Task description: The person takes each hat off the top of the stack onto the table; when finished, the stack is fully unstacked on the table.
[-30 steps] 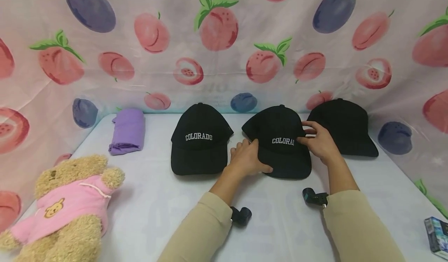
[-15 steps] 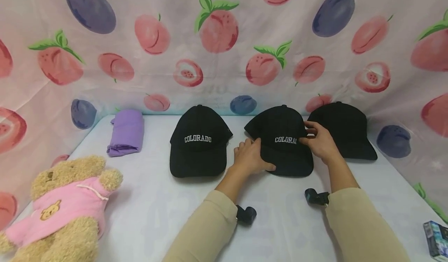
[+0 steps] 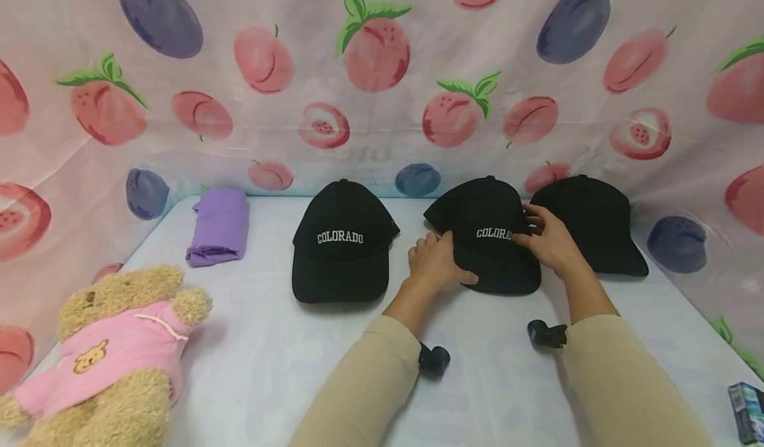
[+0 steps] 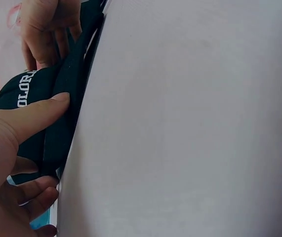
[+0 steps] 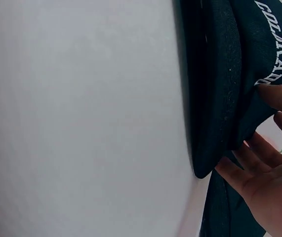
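The middle black baseball cap (image 3: 492, 215), lettered in white across its front, sits on the white table between both hands. My left hand (image 3: 438, 261) grips its left side, with the thumb laid over the brim and the fingers around the edge. At the other side, my right hand (image 3: 552, 238) holds the crown's edge. Its thumb covers the end of the lettering, and the other fingers reach round the side. In the right wrist view the right hand's fingers (image 5: 259, 158) touch the cap's edge close to the brim.
Another black cap (image 3: 340, 241) reading COLORADO stands to the left, and a plain-looking black cap (image 3: 587, 225) to the right, close behind my right hand. Further left are a folded purple cloth (image 3: 219, 225) and a teddy bear (image 3: 119, 347) in pink. A small box (image 3: 746, 410) lies at the right edge.
The middle cap has shifted a little to the right and slightly back, and both hands have moved along with it. The other caps, cloth and bear stay where they were.
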Demonstrator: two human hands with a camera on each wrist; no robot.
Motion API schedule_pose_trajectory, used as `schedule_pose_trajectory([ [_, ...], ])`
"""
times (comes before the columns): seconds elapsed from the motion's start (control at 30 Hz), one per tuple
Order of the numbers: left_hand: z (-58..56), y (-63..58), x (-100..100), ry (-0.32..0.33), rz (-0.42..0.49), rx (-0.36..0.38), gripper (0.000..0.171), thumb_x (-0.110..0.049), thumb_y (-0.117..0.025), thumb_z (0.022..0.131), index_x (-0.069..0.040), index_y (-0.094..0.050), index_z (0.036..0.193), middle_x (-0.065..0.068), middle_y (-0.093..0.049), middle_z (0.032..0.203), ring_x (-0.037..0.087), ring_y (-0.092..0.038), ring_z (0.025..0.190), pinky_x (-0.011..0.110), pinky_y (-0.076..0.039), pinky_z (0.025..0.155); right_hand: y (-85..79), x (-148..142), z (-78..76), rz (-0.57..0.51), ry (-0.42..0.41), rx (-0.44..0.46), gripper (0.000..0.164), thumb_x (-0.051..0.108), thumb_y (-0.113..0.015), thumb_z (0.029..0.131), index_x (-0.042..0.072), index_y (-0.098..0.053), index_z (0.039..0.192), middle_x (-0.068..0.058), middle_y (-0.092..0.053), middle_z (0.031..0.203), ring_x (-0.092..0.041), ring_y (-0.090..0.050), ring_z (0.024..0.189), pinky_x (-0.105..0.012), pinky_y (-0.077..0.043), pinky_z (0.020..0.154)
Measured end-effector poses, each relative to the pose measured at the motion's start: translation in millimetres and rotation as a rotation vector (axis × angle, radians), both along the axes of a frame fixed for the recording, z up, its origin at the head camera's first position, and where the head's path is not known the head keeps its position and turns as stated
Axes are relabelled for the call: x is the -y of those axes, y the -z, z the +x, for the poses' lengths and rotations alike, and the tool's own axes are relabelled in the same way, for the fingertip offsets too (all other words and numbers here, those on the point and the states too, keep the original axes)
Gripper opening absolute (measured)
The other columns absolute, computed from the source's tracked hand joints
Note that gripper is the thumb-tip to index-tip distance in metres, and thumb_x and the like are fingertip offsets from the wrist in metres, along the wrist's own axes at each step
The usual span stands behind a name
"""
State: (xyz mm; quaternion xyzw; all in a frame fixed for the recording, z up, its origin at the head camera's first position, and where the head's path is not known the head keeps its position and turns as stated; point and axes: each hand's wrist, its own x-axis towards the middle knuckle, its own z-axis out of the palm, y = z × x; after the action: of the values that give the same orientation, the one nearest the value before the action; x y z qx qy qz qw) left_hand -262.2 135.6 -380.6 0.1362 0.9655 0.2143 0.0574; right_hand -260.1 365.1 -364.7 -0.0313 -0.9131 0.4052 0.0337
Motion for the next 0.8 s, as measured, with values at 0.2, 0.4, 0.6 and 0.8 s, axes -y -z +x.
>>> schedule_pose_trajectory([
  [0.2, -1.0, 2.5, -3.6, -0.007, 0.008, 0.001, 0.100, -0.059, -0.084, 0.079, -0.020, -0.041, 0.160, 0.008, -0.053, 0.147, 0.027, -0.049, 0.129, 0.044, -0.037, 0.113, 1.9, -2.5, -0.4, -0.005, 0.005, 0.024, 0.082, 0.012, -0.064, 0.098, 0.001, -0.017, 0.164, -0.039, -0.027, 0.160, -0.058, -0.031, 0.146, -0.068, -0.031, 0.117],
  [0.4, -1.0, 4.3, -6.9, -0.009, 0.030, -0.021, 0.095, -0.059, -0.082, 0.081, -0.019, -0.043, 0.158, 0.009, -0.053, 0.147, 0.027, -0.049, 0.129, 0.044, -0.036, 0.113, 0.7, -4.0, -1.0, -0.009, 0.010, 0.051, 0.086, 0.012, -0.063, 0.098, 0.003, -0.011, 0.165, -0.037, -0.018, 0.165, -0.056, -0.021, 0.152, -0.068, -0.025, 0.120],
  [0.6, -3.1, 5.7, -13.3, -0.036, 0.026, -0.056, 0.089, -0.061, -0.079, 0.083, -0.020, -0.048, 0.155, 0.007, -0.055, 0.142, 0.025, -0.049, 0.125, 0.042, -0.036, 0.112, -0.8, -5.2, -6.1, 0.028, -0.002, 0.046, 0.088, 0.011, -0.063, 0.096, 0.002, -0.009, 0.165, -0.037, -0.015, 0.166, -0.054, -0.018, 0.154, -0.067, -0.022, 0.121],
  [0.8, -5.8, 9.4, -18.1, -0.049, 0.013, -0.075, 0.083, -0.063, -0.077, 0.084, -0.021, -0.053, 0.151, 0.006, -0.056, 0.139, 0.025, -0.050, 0.123, 0.044, -0.034, 0.112, 0.9, -3.0, -7.9, 0.028, -0.004, 0.050, 0.087, 0.008, -0.064, 0.096, 0.001, -0.010, 0.165, -0.038, -0.015, 0.165, -0.056, -0.018, 0.152, -0.068, -0.022, 0.121],
])
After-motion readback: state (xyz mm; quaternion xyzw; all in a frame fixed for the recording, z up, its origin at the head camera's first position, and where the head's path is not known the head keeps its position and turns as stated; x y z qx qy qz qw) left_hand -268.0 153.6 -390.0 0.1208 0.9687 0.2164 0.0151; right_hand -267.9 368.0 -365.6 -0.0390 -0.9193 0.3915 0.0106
